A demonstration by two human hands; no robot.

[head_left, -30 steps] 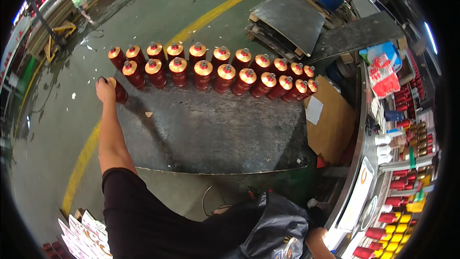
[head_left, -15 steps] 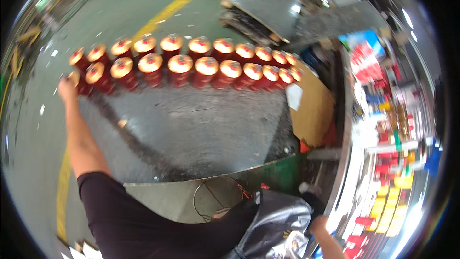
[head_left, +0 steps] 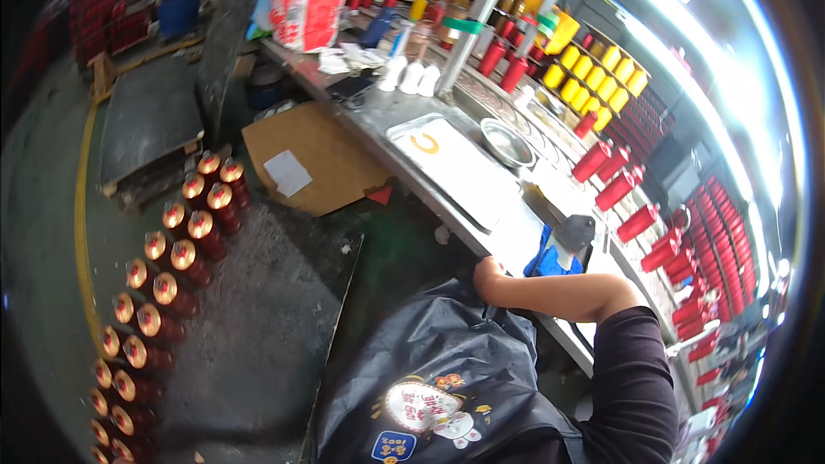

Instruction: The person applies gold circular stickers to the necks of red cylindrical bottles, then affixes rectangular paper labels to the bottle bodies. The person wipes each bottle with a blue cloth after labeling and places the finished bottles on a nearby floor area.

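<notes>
On workbench [head_left: 507, 241], empty steel tray [head_left: 455, 167]

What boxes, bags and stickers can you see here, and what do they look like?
Red and white bag: on the far end of the workbench, squarish, with printing.
Flat cardboard sheet: brown, leaning below the workbench, with a white paper label stuck on it.
Round picture patch: on the dark apron, white with red and cartoon figures.
Blue patch: small, just below the round one.
</notes>
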